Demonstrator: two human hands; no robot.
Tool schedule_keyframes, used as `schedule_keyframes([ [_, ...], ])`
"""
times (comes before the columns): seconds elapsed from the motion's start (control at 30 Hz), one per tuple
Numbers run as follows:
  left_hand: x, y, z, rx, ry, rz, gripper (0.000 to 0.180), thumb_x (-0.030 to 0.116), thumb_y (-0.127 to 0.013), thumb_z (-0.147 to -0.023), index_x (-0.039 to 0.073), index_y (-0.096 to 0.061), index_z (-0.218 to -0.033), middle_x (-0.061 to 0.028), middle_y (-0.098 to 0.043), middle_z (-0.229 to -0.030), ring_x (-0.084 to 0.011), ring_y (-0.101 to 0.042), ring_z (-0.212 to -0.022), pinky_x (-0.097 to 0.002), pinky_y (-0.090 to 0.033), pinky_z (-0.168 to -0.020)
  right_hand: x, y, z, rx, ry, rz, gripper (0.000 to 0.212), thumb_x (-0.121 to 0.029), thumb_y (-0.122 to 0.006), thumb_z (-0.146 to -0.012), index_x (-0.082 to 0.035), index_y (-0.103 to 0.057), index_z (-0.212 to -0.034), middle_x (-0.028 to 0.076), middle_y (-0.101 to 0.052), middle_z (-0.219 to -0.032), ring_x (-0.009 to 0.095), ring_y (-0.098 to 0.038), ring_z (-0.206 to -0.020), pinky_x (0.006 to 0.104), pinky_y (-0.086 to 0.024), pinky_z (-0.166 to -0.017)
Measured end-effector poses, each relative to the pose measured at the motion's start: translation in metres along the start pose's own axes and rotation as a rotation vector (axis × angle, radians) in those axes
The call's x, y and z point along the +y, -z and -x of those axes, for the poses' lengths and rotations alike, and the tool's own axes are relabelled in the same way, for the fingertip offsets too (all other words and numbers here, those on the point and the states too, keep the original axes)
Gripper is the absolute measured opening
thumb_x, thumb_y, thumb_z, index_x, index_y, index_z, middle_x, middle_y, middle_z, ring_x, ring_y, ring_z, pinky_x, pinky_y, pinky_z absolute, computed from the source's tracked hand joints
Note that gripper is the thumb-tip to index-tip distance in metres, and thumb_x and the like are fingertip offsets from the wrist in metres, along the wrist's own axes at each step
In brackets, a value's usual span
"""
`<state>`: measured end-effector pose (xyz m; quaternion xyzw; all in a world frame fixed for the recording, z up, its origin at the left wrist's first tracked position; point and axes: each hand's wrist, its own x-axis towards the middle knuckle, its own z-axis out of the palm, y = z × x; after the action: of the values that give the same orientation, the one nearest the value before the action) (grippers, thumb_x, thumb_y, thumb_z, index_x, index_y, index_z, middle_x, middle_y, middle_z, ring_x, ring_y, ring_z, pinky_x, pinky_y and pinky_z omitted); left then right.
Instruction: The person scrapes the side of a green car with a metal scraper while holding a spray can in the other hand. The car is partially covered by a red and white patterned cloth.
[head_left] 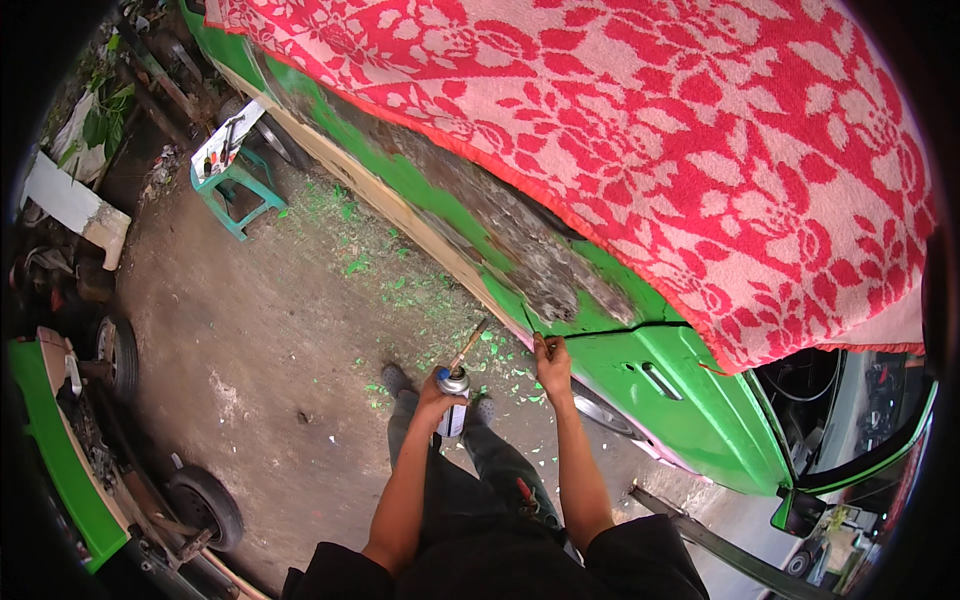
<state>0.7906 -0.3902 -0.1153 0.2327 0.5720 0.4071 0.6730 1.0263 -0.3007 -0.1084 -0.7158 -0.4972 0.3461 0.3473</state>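
My left hand [436,402] is closed around a gas torch [453,405], a silver and white canister with a blue part and a long brass-coloured nozzle. The nozzle points up and right toward the lower edge of the green car [690,405]. Close against the car's side, by the door seam, my right hand [552,366] is closed in a pinch. Whatever its fingers hold is too small to make out. Left of that hand, a bare grey-brown patch [520,235] with ragged edges runs along the green panel.
A red and pink flowered blanket [640,130] covers the car's upper part. Green paint flakes [420,290] litter the ground. A teal stool [235,190] with tools stands at the far left. Loose wheels [205,505] and another green panel [65,450] lie along the left side.
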Motion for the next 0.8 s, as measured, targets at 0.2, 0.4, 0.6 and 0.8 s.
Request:
schedule_keyframes([
  [0.2,-0.008,-0.025,-0.038,-0.124,-0.006,0.078,0.055,-0.006,-0.075,-0.054,0.006,-0.057,-0.105,-0.0045,-0.065,-0.095,-0.0192,-0.062,-0.092,-0.0348,-0.049,-0.080,-0.003,0.007,0.003,-0.055,-0.185,-0.171,0.032,-0.030,-0.061,-0.091,-0.001,-0.049,-0.089,0.006,-0.056,-0.061,0.011,-0.048,-0.050,0.0275,-0.037,-0.046],
  [0.4,0.001,-0.038,-0.049,-0.137,-0.004,0.096,0.060,-0.006,-0.074,-0.056,0.006,-0.054,-0.110,-0.0045,-0.064,-0.096,-0.0192,-0.062,-0.090,-0.0344,-0.051,-0.080,-0.004,0.006,0.002,0.039,-0.198,-0.093,0.033,-0.028,-0.064,-0.089,0.001,-0.050,-0.084,0.010,-0.058,-0.062,0.016,-0.054,-0.056,0.0328,-0.044,-0.055],
  [0.6,0.007,-0.036,-0.049,-0.134,0.021,0.055,0.058,-0.005,-0.073,-0.055,0.006,-0.055,-0.109,-0.0045,-0.064,-0.096,-0.0195,-0.062,-0.091,-0.0347,-0.050,-0.080,-0.003,-0.008,0.009,0.083,-0.122,-0.175,0.031,-0.023,-0.067,-0.087,0.001,-0.048,-0.087,0.009,-0.055,-0.062,0.017,-0.050,-0.056,0.0332,-0.043,-0.055],
  [0.8,-0.003,-0.033,-0.051,-0.104,-0.009,0.025,0.054,-0.005,-0.073,-0.056,0.006,-0.056,-0.106,-0.0050,-0.064,-0.093,-0.0199,-0.063,-0.089,-0.0355,-0.050,-0.079,-0.007,-0.015,0.010,0.068,-0.039,-0.079,0.028,-0.020,-0.064,-0.088,0.001,-0.045,-0.087,0.012,-0.055,-0.064,0.019,-0.053,-0.058,0.0366,-0.044,-0.056],
])
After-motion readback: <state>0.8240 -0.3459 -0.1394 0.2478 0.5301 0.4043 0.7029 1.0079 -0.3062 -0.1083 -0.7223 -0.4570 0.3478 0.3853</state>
